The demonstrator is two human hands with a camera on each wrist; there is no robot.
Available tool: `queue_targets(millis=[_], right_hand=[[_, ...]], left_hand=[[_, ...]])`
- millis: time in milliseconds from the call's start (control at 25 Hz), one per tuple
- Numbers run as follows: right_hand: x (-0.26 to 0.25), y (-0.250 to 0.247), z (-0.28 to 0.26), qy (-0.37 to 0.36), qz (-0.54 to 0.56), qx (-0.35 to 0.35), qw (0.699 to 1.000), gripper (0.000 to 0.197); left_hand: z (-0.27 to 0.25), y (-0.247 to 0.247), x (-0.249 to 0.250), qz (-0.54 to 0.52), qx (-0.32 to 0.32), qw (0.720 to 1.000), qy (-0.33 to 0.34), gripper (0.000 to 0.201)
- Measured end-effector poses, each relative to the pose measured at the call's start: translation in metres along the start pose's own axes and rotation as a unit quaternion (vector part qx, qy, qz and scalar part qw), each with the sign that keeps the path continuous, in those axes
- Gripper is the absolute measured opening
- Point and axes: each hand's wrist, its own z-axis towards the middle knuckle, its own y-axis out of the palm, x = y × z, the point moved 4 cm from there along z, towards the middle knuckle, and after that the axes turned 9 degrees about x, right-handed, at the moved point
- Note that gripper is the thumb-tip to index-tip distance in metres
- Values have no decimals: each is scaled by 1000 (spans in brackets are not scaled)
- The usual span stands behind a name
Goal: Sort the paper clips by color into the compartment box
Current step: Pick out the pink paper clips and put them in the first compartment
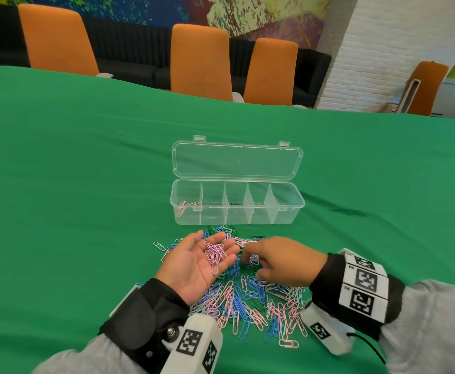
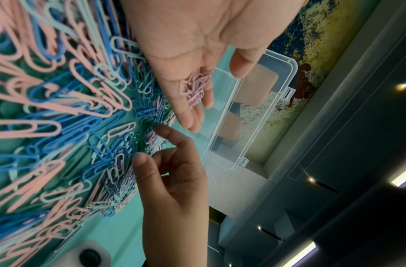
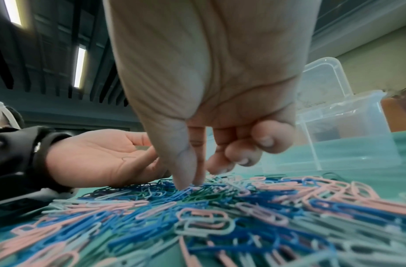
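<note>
The left grip (image 1: 196,261) lies released, palm up and fingers relaxed, serving as a tray for a small bunch of lilac-pink clips (image 1: 215,253) resting across the fingers; held flat like this, it seems to let the person gather one color before a single trip to the box. The right grip (image 1: 277,261) hangs at 3 o'clock of it, palm down, with thumb and forefinger (image 3: 198,173) lowered together into the mixed pile (image 1: 250,300). From the right wrist view the tips touch the clips, but whether one is actually pinched I cannot tell.

The pile of pink, blue, pale and green clips spreads over the green counter (image 1: 72,184), under both hands and on towards 6 o'clock. The clear compartment box (image 1: 237,211) stands at 12 o'clock of the pile, just beyond it, its lid (image 1: 237,160) folded back flat so all five sections are reachable. Only the section at 9 o'clock holds anything, a few pink clips (image 1: 186,206). By that showing, sorting has barely begun, and pink looks to be the color in hand.
</note>
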Motion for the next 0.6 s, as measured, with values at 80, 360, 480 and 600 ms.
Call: queue_targets(millis=[80,360,480,600], right_hand=[[-9,0,0,-37,20,-10,999,25],[-6,10,8,-25,-33,-81,996,21],[3,-2,3,23,2,-70,997,26],[-1,-14,1,37,54,-50,997,17]], left_hand=[[1,1,0,0,3,1000,0,44],[2,-1,1,3,4,1000,4,45],[2,-1,0,14,5,1000,3,44],[2,0,-2,26,7,1000,1,44]])
